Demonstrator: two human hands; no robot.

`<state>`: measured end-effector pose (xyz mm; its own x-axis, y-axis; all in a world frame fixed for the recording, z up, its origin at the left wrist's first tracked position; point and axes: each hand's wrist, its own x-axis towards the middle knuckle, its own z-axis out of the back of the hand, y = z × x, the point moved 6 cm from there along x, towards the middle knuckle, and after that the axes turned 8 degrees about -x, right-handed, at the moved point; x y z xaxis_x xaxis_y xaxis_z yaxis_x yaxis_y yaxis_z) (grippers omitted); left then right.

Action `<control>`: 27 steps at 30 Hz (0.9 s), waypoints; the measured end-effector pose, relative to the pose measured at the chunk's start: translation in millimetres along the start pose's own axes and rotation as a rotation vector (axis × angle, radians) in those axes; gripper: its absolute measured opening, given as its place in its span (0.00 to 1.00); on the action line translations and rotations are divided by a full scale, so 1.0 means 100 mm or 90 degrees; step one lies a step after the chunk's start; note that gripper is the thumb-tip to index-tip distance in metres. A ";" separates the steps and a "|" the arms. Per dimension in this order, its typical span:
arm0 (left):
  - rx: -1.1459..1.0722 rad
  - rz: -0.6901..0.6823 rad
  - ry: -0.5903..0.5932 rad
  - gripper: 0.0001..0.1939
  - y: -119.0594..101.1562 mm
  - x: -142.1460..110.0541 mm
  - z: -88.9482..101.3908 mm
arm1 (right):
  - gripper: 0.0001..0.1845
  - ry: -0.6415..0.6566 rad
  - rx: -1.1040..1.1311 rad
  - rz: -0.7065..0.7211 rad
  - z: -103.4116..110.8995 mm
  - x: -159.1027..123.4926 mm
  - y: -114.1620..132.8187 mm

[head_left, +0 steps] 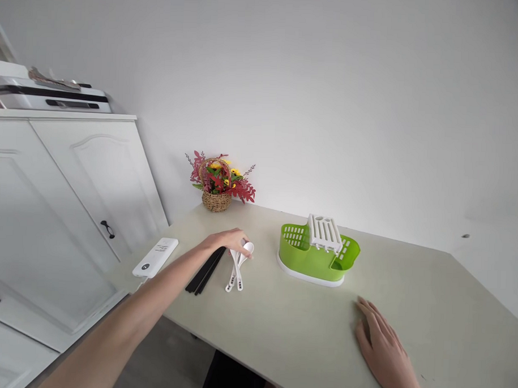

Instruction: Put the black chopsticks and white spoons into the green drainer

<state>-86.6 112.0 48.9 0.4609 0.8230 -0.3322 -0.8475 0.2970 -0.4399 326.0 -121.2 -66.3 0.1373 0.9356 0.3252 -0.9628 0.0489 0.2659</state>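
Observation:
My left hand (pixel 234 239) reaches over the white spoons (pixel 238 267), its fingers curled around their bowl ends. The spoons lie crossed on the table, with dark marks on their handle tips; part of the bowls is hidden under my fingers. Just left of them is a bundle of black chopsticks (pixel 205 273), partly covered by my forearm. My right hand (pixel 381 342) rests on the table at the right, fingers stretched out and holding nothing. Between the hands and farther back stands a green plastic caddy (pixel 305 263) with a white slotted rack (pixel 324 233) across its top and a white base.
A white power bank (pixel 155 257) lies near the table's left edge. Against the wall stands a wicker basket (pixel 216 202) of red and yellow flowers. White cabinets (pixel 88 210) border the table on the left, with a suitcase (pixel 54 96) on top.

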 end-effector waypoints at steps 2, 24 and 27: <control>0.049 -0.028 -0.027 0.28 -0.01 0.02 -0.02 | 0.29 -0.003 -0.002 0.007 0.02 0.00 0.01; 0.130 -0.102 -0.190 0.26 -0.04 -0.10 -0.13 | 0.28 0.004 0.007 0.000 0.10 0.01 0.06; 0.150 -0.086 -0.201 0.28 -0.02 -0.11 -0.10 | 0.28 0.000 0.006 -0.004 0.10 0.01 0.06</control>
<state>-87.2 97.2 45.0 0.5000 0.8660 0.0041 -0.8386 0.4853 -0.2475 323.0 -123.7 -55.3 0.1433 0.9353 0.3236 -0.9597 0.0515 0.2763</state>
